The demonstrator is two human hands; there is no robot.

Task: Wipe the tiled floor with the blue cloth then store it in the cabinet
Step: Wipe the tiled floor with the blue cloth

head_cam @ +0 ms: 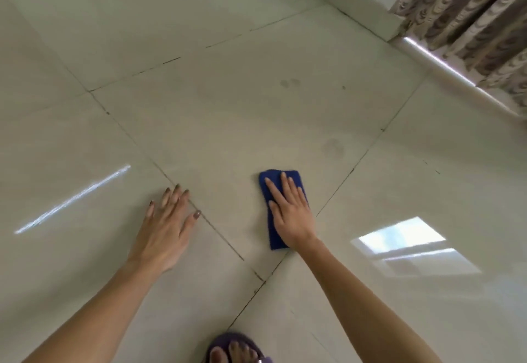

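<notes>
A folded blue cloth [272,183] lies flat on the pale tiled floor [228,106], near the middle of the view. My right hand [289,210] presses down on it with straight fingers, covering most of its length. To the left of the cloth, my left hand [168,220] rests flat on the bare tile with its fingers spread, across a grout line. Faint round smudges mark the tile beyond the cloth. No cabinet is in view.
A patterned curtain [470,14] hangs at the top right above a white sill or threshold [445,77]. A white wall base [350,0] runs along the far edge. My foot in a purple sandal [236,347] stands at the bottom edge.
</notes>
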